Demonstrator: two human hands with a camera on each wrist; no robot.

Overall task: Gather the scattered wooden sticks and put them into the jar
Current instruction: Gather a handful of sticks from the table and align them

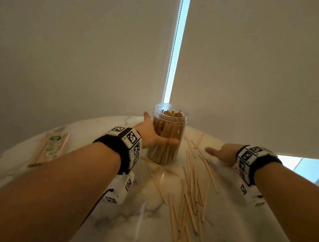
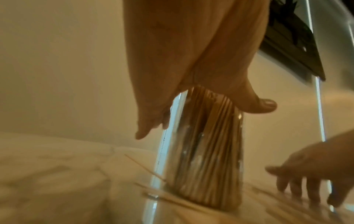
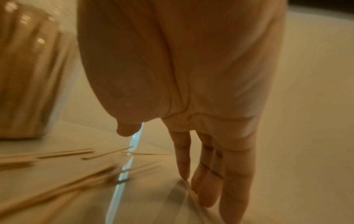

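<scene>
A clear plastic jar (image 1: 168, 134), open at the top and packed with upright wooden sticks, stands at the far edge of the marble table. My left hand (image 1: 153, 133) grips its side, thumb across the front, fingers round the back (image 2: 199, 97). Several loose wooden sticks (image 1: 190, 188) lie scattered in front of and to the right of the jar. My right hand (image 1: 221, 152) reaches out flat just right of the jar, fingers straight. In the right wrist view its fingertips (image 3: 184, 174) touch a stick (image 3: 193, 195) on the table.
A wrapped bundle of sticks (image 1: 49, 148) lies at the table's left. The round marble table (image 1: 64, 193) ends just behind the jar, against drawn white blinds (image 1: 74, 38). A bead cord (image 1: 174, 41) hangs in the gap between them.
</scene>
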